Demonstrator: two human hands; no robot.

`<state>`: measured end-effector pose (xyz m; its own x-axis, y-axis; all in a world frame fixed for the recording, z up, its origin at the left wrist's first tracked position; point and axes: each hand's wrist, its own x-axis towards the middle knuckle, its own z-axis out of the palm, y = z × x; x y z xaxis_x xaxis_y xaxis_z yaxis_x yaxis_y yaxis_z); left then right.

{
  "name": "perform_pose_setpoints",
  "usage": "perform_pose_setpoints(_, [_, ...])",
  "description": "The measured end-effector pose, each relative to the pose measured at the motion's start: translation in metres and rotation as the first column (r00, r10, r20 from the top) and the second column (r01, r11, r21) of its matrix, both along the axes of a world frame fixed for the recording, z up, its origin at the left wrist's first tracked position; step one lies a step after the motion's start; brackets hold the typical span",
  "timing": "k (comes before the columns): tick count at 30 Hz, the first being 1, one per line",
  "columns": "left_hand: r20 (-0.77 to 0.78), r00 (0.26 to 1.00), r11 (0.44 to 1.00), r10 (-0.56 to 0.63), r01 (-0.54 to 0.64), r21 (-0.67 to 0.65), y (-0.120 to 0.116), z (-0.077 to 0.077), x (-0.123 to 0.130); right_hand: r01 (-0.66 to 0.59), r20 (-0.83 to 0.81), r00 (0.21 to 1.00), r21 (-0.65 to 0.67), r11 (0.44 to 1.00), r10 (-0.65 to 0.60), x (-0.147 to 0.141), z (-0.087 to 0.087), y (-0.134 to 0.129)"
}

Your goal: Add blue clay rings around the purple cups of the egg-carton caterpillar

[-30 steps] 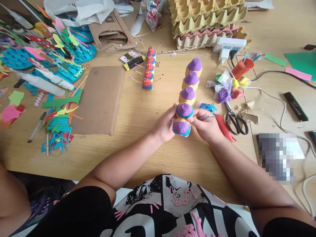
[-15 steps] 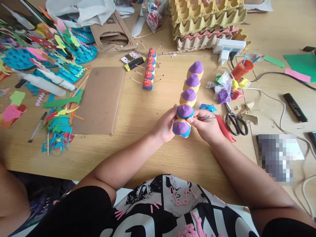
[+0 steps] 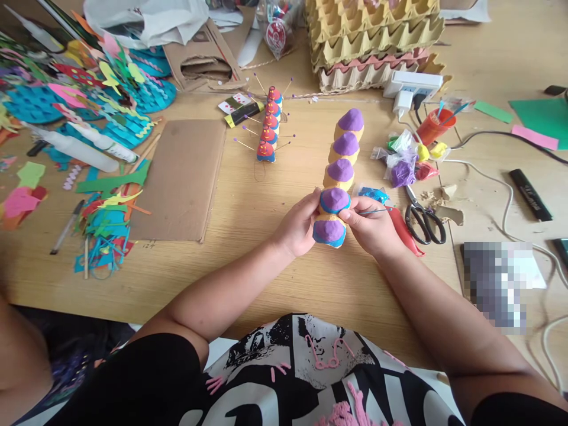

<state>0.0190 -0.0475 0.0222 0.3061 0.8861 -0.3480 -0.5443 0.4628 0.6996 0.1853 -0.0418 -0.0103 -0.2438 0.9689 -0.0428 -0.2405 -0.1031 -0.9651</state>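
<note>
Above the table, my left hand (image 3: 300, 225) grips the near left side of an egg-carton strip (image 3: 341, 171) with a row of purple clay-topped bumps. The two nearest bumps have blue clay round their lower edges; the farther ones show yellow sides. My right hand (image 3: 370, 225) pinches the strip's right side near the blue edge, and a thin dark stick (image 3: 376, 210) is held in its fingers. Beyond, to the left, stands a finished-looking red and blue bump strip (image 3: 269, 127) with faces and purple-tipped sticks.
Scissors (image 3: 423, 220), a red packet (image 3: 406, 231), clay bags (image 3: 403, 168) and an orange cup (image 3: 435, 125) lie to the right. Egg trays (image 3: 377, 35) are stacked behind. Cardboard (image 3: 181, 177), glue bottles (image 3: 73, 148) and paper scraps (image 3: 109, 228) lie left. Another person's arm (image 3: 22, 349) shows at lower left.
The near end of the purple-topped strip has shifted slightly right, and its far end has moved a little left. Both hands keep their hold.
</note>
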Motion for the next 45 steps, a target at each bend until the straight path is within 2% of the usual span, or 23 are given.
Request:
perform_pose_setpoints(5, [-0.008, 0.999, 0.999, 0.048, -0.048, -0.005, 0.003, -0.004, -0.003, -0.089, -0.075, 0.994, -0.070, 0.994, 0.084, -0.004, 0.009, 0.001])
perform_pose_setpoints(9, [-0.042, 0.998, 0.999, 0.039, -0.038, 0.017, 0.003, -0.011, -0.005, -0.104, -0.138, 0.987, -0.169, 0.980, 0.081, -0.006, 0.013, 0.001])
perform_pose_setpoints(14, [-0.093, 0.994, 0.994, 0.055, -0.045, 0.104, 0.002, -0.018, -0.005, -0.114, -0.187, 0.979, -0.190, 0.975, 0.078, -0.008, 0.010, -0.002])
perform_pose_setpoints(18, [-0.074, 0.994, 0.993, 0.084, -0.077, 0.088, 0.006, -0.026, -0.004, -0.047, -0.187, 0.982, -0.257, 0.965, -0.002, -0.009, 0.008, -0.001])
perform_pose_setpoints(22, [-0.183, 0.972, 0.989, 0.146, -0.143, 0.031, 0.008, -0.030, -0.004, 0.061, -0.144, 0.984, -0.273, 0.960, -0.103, -0.008, 0.005, 0.003])
perform_pose_setpoints(26, [-0.244, 0.919, 0.946, 0.310, -0.273, 0.174, 0.006, -0.025, -0.006, 0.080, -0.147, 0.982, -0.234, 0.969, -0.116, -0.005, 0.004, 0.006])
perform_pose_setpoints(30, [-0.251, 0.923, 0.937, 0.292, -0.223, 0.268, 0.005, -0.022, -0.006, 0.062, -0.101, 0.991, -0.187, 0.980, -0.082, -0.003, 0.007, 0.007])
perform_pose_setpoints(33, [-0.245, 0.934, 0.944, 0.259, -0.191, 0.271, 0.006, -0.025, -0.007, 0.056, -0.075, 0.995, -0.189, 0.980, -0.071, -0.002, 0.010, 0.007])
perform_pose_setpoints(39, [-0.284, 0.919, 0.942, 0.273, -0.196, 0.272, 0.008, -0.032, -0.008, 0.086, 0.006, 0.996, -0.214, 0.973, -0.087, -0.003, 0.007, 0.006])
perform_pose_setpoints(45, [-0.340, 0.892, 0.938, 0.299, -0.208, 0.279, 0.011, -0.037, -0.008, 0.116, 0.259, 0.963, -0.130, 0.985, -0.079, 0.001, -0.002, 0.007])
